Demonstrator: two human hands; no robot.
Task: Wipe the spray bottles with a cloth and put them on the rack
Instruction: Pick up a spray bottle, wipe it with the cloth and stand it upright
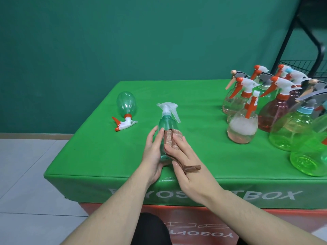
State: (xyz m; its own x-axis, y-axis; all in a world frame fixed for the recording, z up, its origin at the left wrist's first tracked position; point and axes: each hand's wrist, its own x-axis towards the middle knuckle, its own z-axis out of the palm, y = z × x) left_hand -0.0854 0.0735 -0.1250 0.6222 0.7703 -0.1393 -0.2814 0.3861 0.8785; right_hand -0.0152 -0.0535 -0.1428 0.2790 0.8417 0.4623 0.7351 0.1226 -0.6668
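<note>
A clear green spray bottle point(166, 123) with a clear trigger head stands upright near the front of the green table point(194, 156). My left hand point(153, 152) holds its left side, fingers laid along the body and thumb under its base. My right hand point(184, 161) presses a brown cloth point(172, 138) against the bottle's front with straight fingers; a strip of the cloth trails over the back of that hand. Another green bottle point(126, 103) with an orange and white trigger lies on its side at the left.
Several upright spray bottles point(276, 110), clear, pink and green, crowd the table's right side. A black wire rack point(307, 68) stands behind them at the far right. The table's front edge is just below my hands; grey floor lies to the left.
</note>
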